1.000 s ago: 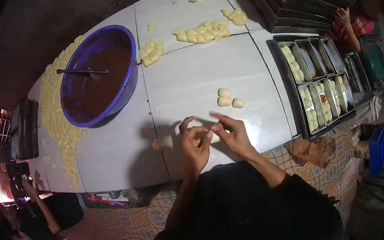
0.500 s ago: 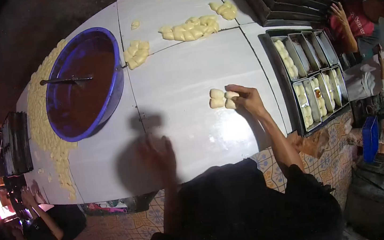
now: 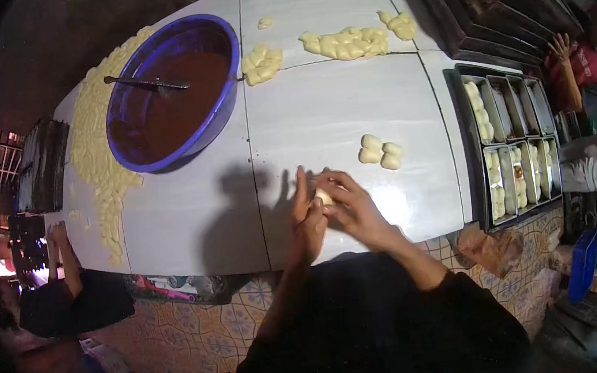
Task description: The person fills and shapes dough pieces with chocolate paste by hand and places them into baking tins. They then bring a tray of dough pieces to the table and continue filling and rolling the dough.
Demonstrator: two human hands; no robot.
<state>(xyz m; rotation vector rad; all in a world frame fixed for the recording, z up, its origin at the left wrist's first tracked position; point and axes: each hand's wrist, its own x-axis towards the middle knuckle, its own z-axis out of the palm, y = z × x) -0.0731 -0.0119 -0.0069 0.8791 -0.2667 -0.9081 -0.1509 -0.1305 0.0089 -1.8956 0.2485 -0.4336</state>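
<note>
Cream-coloured dough [image 3: 324, 197] is pinched between the fingers of the left hand [image 3: 308, 231] and right hand [image 3: 359, 213], where it could be misshapen if pressed too hard.

The dough balls [image 3: 391, 156] were coloured cream, the counter [image 3: 348, 107] white. At ten o'clock, brown contents [image 3: 185, 100] were rimmed by a blue basin [image 3: 217, 118]; at seven, tan floor tiles [image 3: 212, 329] were patterned blue.

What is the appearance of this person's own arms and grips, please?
The left grip and right grip are bare hands, ungloved, with no markings that I can make out. Both forearms are bare below a black garment; its right sleeve looks loose, the left one's edge blends into shadow.
</note>
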